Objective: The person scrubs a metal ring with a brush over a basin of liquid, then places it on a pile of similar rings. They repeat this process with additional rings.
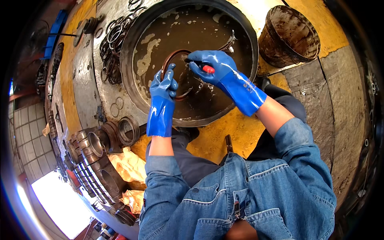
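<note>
Both my hands wear wet blue rubber gloves and are over a wide black tub [129, 86] of murky brown liquid [200, 30]. My left hand [163, 85] is closed around the near left side of a thin reddish-brown ring [171, 57], which stands partly out of the liquid. In my right hand [214, 65], closed in a fist, is a red-handled tool [208, 69]. Its dark working end is close to the ring's upper edge, and my glove hides most of it, so I cannot make out its kind.
A grimy bucket [270, 46] stands right of the tub. Many dark rings [110, 50] are heaped at its left. Nearer on the left are metal rings [129, 131], cylindrical metal parts [98, 143] and crumpled brown paper [129, 165]. My knees flank the tub's near side.
</note>
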`<action>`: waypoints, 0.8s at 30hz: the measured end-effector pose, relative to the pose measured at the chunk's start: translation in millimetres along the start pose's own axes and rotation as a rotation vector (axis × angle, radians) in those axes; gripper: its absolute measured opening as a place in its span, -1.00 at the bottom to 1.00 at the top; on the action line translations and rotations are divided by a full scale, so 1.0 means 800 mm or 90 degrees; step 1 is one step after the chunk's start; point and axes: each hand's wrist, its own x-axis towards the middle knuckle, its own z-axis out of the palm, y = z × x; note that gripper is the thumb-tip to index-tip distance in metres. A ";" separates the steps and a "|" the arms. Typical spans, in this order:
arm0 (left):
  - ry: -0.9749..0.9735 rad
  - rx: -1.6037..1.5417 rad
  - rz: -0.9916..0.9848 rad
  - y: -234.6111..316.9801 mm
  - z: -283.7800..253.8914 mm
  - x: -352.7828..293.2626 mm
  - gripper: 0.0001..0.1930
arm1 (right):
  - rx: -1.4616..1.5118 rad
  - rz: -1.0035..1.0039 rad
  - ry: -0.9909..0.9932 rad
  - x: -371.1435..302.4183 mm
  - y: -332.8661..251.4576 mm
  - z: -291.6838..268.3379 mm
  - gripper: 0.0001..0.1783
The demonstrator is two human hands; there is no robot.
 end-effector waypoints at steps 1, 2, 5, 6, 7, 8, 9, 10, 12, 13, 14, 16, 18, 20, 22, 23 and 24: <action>-0.008 0.011 0.000 0.000 0.003 -0.004 -0.66 | -0.052 -0.139 0.044 0.006 0.005 -0.002 -0.74; -0.015 0.022 -0.001 0.001 0.006 -0.008 -0.66 | -0.192 -0.116 -0.025 0.011 0.005 -0.006 -0.73; 0.014 0.072 0.010 0.010 0.023 -0.015 -0.67 | -0.197 -0.015 -0.028 0.004 0.025 0.009 -0.73; 0.007 0.070 0.019 0.008 0.025 -0.015 -0.68 | -0.126 0.116 -0.014 -0.003 0.030 0.016 -0.75; 0.005 0.070 0.029 0.009 0.023 -0.016 -0.68 | -0.050 0.289 -0.138 0.010 0.030 0.014 -0.69; 0.004 0.068 0.039 0.009 0.020 -0.016 -0.68 | 0.032 0.348 -0.171 0.010 0.021 0.006 -0.68; 0.000 0.059 0.041 0.008 0.016 -0.016 -0.68 | 0.114 0.406 -0.204 0.008 0.013 0.000 -0.67; -0.006 0.050 0.044 0.006 0.014 -0.015 -0.68 | 0.165 0.384 -0.233 0.008 0.010 0.003 -0.62; -0.011 0.037 0.050 0.001 0.010 -0.015 -0.68 | 0.276 0.435 -0.251 -0.014 0.005 0.000 -0.62; -0.012 0.032 0.053 -0.002 0.011 -0.015 -0.68 | 0.331 0.461 -0.259 -0.020 -0.010 -0.009 -0.62; -0.021 0.028 0.058 -0.002 0.017 -0.014 -0.68 | 0.381 0.483 -0.259 -0.028 0.006 0.001 -0.60; -0.023 0.022 0.055 -0.004 0.018 -0.010 -0.66 | 0.351 0.129 -0.194 -0.046 0.027 0.016 -0.59; -0.026 -0.007 0.068 -0.009 0.009 -0.003 -0.65 | 0.375 0.160 -0.202 -0.045 0.034 0.015 -0.61; -0.021 -0.059 0.100 -0.012 -0.009 0.005 -0.64 | 0.317 0.302 -0.237 -0.026 0.009 0.003 -0.62; 0.020 -0.103 0.092 -0.001 -0.011 0.003 -0.62 | 0.119 0.417 -0.298 -0.001 -0.009 -0.024 -0.53; 0.035 -0.126 0.087 0.006 -0.009 0.003 -0.61 | 0.032 0.408 -0.206 -0.002 0.003 -0.018 -0.49; 0.007 -0.146 0.104 -0.003 -0.023 0.016 -0.60 | 0.035 0.421 -0.218 -0.001 0.017 -0.018 -0.47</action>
